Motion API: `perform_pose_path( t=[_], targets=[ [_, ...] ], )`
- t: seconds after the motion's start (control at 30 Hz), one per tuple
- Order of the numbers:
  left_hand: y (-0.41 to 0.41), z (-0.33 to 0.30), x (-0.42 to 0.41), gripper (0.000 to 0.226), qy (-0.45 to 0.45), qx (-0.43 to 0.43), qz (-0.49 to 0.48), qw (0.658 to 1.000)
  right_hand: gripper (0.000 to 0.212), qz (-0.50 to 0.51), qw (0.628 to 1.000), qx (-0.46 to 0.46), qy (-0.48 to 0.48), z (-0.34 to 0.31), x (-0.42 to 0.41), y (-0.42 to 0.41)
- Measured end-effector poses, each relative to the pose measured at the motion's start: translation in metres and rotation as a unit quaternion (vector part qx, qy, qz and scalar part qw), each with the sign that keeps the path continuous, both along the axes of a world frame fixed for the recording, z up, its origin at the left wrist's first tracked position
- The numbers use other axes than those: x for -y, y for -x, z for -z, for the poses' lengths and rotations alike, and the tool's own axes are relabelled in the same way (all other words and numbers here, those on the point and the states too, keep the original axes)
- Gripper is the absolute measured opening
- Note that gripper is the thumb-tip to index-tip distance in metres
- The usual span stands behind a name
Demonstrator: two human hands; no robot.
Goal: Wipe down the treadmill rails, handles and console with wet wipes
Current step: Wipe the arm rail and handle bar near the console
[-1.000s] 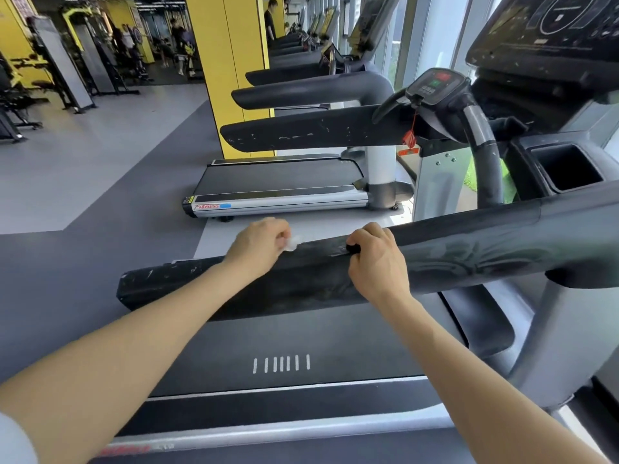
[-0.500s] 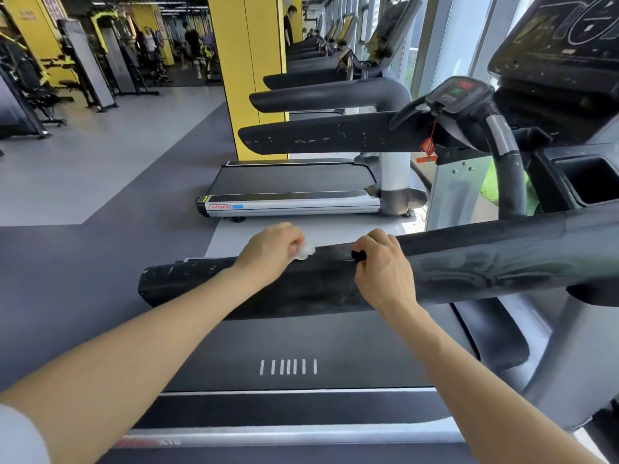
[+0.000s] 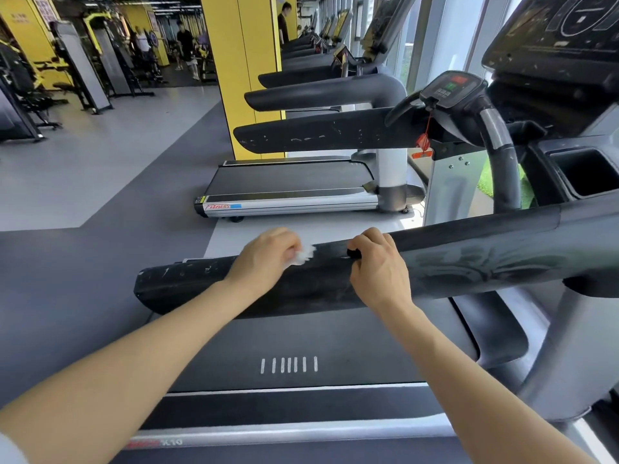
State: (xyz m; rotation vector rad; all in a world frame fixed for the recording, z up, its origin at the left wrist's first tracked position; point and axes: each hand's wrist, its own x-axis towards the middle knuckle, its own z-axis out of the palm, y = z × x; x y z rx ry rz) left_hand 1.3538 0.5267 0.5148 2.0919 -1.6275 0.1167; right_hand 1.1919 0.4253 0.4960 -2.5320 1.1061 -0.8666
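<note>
Near handrail (image 3: pixel 469 259): long, black, padded, running from the console side at right to a free end at left, scuffed white near that tip. Open grey floor (image 3: pixel 83 262) beyond the free end; belt (image 3: pixel 301 346) below, marked with a row of short white dashes. Next treadmill (image 3: pixel 294 185) well apart across a pale strip of floor, its own rail parallel above.

Left hand (image 3: pixel 264 259) laid over the rail's top, forearm stretched forward, grip curled around a crumpled white wet wipe (image 3: pixel 303 256) pressed against the padding. Right hand (image 3: pixel 378 266) just beside, wrist bent over the rail, fingers curled and pinching a small black piece (image 3: pixel 352 252) at the top edge; what that piece is, cannot tell.

Readable: "X10" on the near side frame (image 3: pixel 268 433); a red logo on the neighbouring deck, too blurred to spell out. Small panel (image 3: pixel 450 87) at the handlebar junction with red and green patches.
</note>
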Motion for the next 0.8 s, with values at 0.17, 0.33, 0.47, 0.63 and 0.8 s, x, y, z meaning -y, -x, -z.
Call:
perform_pose_path(
  t=[0.17, 0.33, 0.47, 0.63, 0.8],
  targets=[
    [-0.011, 0.004, -0.016, 0.012, 0.020, -0.009, -0.060, 0.998, 0.030, -0.001, 1.000, 0.002, 0.009, 0.000, -0.003, 0.000],
    [0.036, 0.006, 0.031, 0.011, 0.038, -0.003, -0.013, 0.999, 0.030, -0.001, 1.000, 0.004, 0.016, 0.002, -0.003, 0.000],
    [0.020, 0.007, 0.006, 0.008, 0.030, 0.008, 0.026, 0.999, 0.031, -0.005, 1.000, 0.011, 0.009, 0.001, -0.002, 0.000],
    [-0.006, 0.012, -0.040, 0.005, 0.050, 0.022, -0.034, 0.998, 0.031, -0.001, 1.000, 0.020, 0.006, 0.002, -0.003, 0.000],
    [0.037, 0.017, 0.012, 0.008, 0.070, 0.036, 0.031, 0.996, 0.029, -0.004, 1.000, 0.011, 0.006, 0.003, -0.002, 0.001]
  ],
)
